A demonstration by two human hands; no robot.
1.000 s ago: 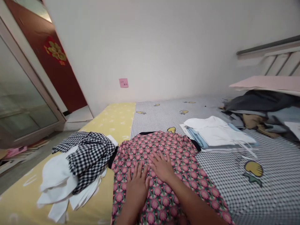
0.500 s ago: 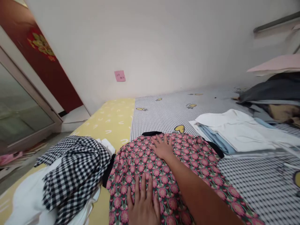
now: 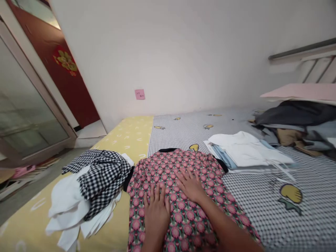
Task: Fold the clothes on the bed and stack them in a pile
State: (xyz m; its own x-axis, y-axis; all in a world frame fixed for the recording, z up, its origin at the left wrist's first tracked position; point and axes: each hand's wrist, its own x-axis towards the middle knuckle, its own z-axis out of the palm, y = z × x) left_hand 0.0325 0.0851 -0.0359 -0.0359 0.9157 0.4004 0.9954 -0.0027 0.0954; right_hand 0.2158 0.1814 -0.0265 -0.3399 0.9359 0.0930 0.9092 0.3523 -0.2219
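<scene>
A pink-flowered shirt (image 3: 183, 224) with a black collar and black sleeve cuffs lies spread on the bed, its collar toward the wall. My left hand (image 3: 156, 210) rests flat on the shirt's left half, fingers stretched toward the collar. Higher up and to the right, my right hand (image 3: 190, 185) also lies flat on the cloth with its fingers spread. Neither hand grips anything. The shirt's lower end runs out of view at the bottom.
Left of the shirt is a loose heap with a black-and-white checked garment (image 3: 105, 175) and white cloth (image 3: 68, 203). White and light-blue folded clothes (image 3: 249, 150) lie to the right. Behind them stands a pile of dark clothes (image 3: 296, 113). A pink note (image 3: 140, 94) is on the wall.
My right hand has slid back from near the collar toward me. My left hand has moved slightly forward on the shirt. The view has shifted, showing more of the bed's right side.
</scene>
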